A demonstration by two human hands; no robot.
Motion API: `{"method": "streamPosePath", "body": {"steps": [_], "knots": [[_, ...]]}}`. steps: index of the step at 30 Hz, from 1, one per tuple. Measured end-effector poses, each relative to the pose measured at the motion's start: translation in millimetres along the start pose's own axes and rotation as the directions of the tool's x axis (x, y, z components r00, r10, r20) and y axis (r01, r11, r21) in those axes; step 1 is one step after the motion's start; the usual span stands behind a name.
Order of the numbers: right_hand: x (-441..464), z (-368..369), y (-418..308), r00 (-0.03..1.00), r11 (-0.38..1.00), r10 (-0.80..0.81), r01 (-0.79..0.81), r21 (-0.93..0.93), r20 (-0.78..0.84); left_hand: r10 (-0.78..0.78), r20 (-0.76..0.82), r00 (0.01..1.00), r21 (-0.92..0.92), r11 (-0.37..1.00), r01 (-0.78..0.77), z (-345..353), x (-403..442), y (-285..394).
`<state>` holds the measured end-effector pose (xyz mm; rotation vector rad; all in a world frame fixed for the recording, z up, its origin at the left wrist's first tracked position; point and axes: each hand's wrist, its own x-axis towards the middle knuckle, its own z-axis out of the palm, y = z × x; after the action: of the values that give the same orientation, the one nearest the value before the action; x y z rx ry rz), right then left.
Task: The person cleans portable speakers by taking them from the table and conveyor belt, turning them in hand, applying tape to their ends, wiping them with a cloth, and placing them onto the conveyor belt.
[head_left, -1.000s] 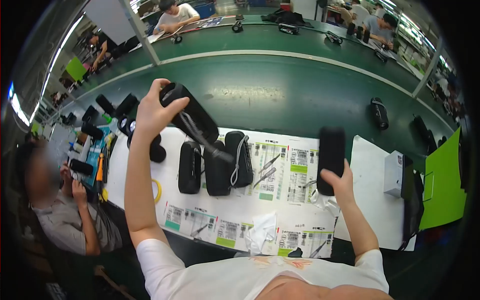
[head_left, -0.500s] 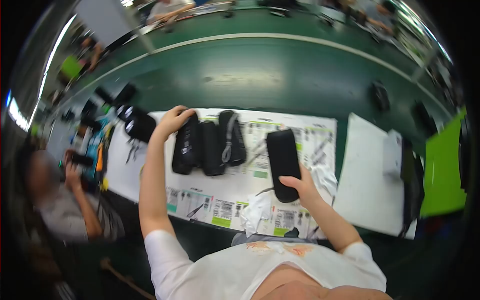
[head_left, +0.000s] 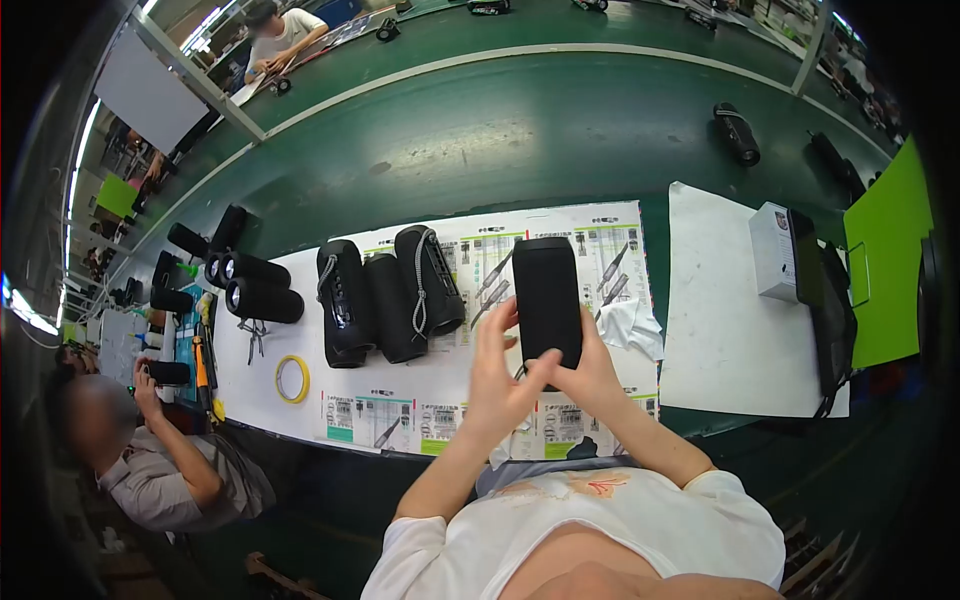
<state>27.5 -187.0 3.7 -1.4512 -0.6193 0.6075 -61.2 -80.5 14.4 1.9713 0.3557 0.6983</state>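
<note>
A black portable speaker (head_left: 548, 295) stands out above the printed sheets in front of me, its long side pointing away. My right hand (head_left: 588, 368) grips its lower right side, thumb across the near end. From the other side, my left hand (head_left: 502, 372) has closed on the lower left edge, with its thumb on the front face. Left of my hands lie three more black speakers: one with a glossy panel (head_left: 343, 300), a plain one (head_left: 395, 310) and one with a grey cord loop (head_left: 430, 280).
Further left are speakers with shiny round ends (head_left: 268, 300) and a yellow tape roll (head_left: 292, 379). A white cloth (head_left: 632, 325) lies at right, beside a white board (head_left: 735, 330) with a box (head_left: 775, 250). A co-worker (head_left: 170, 460) sits at left holding a black object.
My left hand has left the speaker row and come over to the held speaker. That speaker now sits more upright in view, and the whole camera view has shifted.
</note>
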Motion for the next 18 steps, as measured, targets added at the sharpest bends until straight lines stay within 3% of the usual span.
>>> {"method": "streamPosePath", "body": {"steps": [2, 3, 4, 7, 11, 12, 15, 18], "knots": [[-1, -3, -3, 0.969, 0.936, -0.247, 0.234, -0.264, -0.018, 0.008, -0.031, 0.999, -0.084, 0.996, -0.01, 21, 0, 4], [-7, -5, 0, 0.935, 0.843, -0.355, 0.314, -0.436, -0.013, 0.007, -0.048, 0.999, -0.124, 0.992, -0.012, 26, 0, 5], [-12, -6, 0, 0.889, 0.714, -0.457, 0.377, -0.59, 0.015, -0.092, -0.041, 0.995, -0.256, 0.963, 0.079, 27, 1, 2], [-27, -10, -3, 0.841, 0.59, -0.524, 0.473, -0.654, 0.135, -0.362, 0.074, 0.929, -0.548, 0.764, 0.341, 25, 13, -5], [-31, -28, 3, 0.767, 0.505, -0.573, 0.609, -0.611, 0.29, -0.453, 0.153, 0.878, -0.745, 0.531, 0.403, 24, 13, -17], [-30, -34, 5, 0.736, 0.475, -0.587, 0.651, -0.593, 0.337, -0.403, 0.154, 0.902, -0.706, 0.595, 0.386, 24, 11, -26], [-29, -41, 13, 0.812, 0.679, -0.539, 0.577, -0.455, 0.226, -0.246, 0.169, 0.954, -0.516, 0.803, 0.298, 16, 8, -42], [-30, -36, 17, 0.884, 0.792, -0.44, 0.465, -0.395, 0.158, 0.189, 0.09, 0.978, -0.273, 0.949, -0.159, 8, 24, -29]]}}
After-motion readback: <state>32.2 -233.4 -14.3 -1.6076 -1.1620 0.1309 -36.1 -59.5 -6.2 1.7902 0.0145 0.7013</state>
